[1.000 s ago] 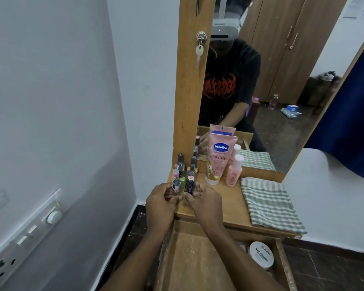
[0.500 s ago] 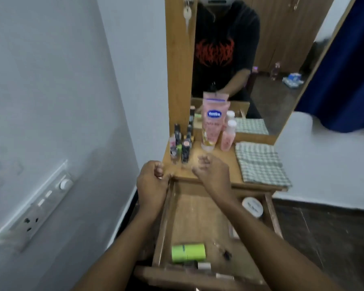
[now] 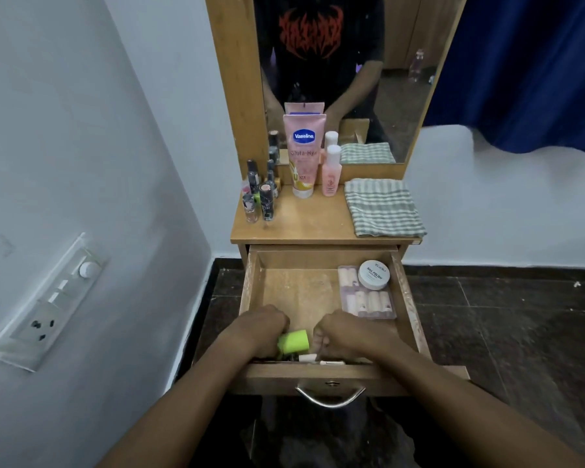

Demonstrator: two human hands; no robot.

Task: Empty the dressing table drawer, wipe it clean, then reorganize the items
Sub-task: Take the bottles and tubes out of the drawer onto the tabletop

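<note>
The wooden drawer (image 3: 405, 298) of the dressing table stands pulled out. Both my hands are inside it, near the front. My left hand (image 3: 260, 329) grips a lime-green tube (image 3: 294, 341). My right hand (image 3: 350, 332) has its fingers curled down among small items at the front wall, beside a small white piece (image 3: 307, 358); whether it holds one is hidden. A white nail polish jar (image 3: 374, 274) lies on a clear pack of pink nail tips (image 3: 365, 303) at the drawer's back right.
On the table top (image 3: 304, 224) stand several nail polish bottles (image 3: 260, 194), a pink Vaseline tube (image 3: 304, 153) and a small pink bottle (image 3: 331, 172). A folded checked cloth (image 3: 384, 207) lies at the right. A switchboard (image 3: 48, 298) is on the left wall.
Both hands left the nail polish bottles on the table top and dropped into the drawer's front. The left hand took hold of the green tube. My view tilted down.
</note>
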